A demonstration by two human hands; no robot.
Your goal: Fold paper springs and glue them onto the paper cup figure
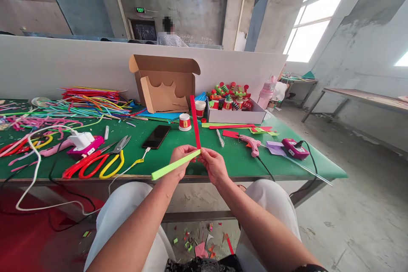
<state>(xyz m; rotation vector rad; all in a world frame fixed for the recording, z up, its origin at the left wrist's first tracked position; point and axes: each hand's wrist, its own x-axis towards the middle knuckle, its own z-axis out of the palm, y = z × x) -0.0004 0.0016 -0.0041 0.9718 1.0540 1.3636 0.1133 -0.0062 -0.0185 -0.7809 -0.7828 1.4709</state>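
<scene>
A red paper strip (195, 121) points away from me and a light green strip (175, 164) slants toward the lower left; their ends meet between my hands. My left hand (183, 160) has its fingers closed on the green strip near that joint. Pressed against the same corner, the fingertips of my right hand (213, 163) pinch the joined ends. Both hands are just over the table's front edge. Beyond them stand a red and white paper cup (185, 122) and another cup (200, 108).
On the green table (204, 170) are a phone (156, 137), scissors (116, 157), a pink glue gun (251, 143), a box of paper figures (236, 115), an open cardboard box (165, 85) and pipe cleaners (86, 104). A white cable hangs at left. A person (170, 39) is beyond the partition.
</scene>
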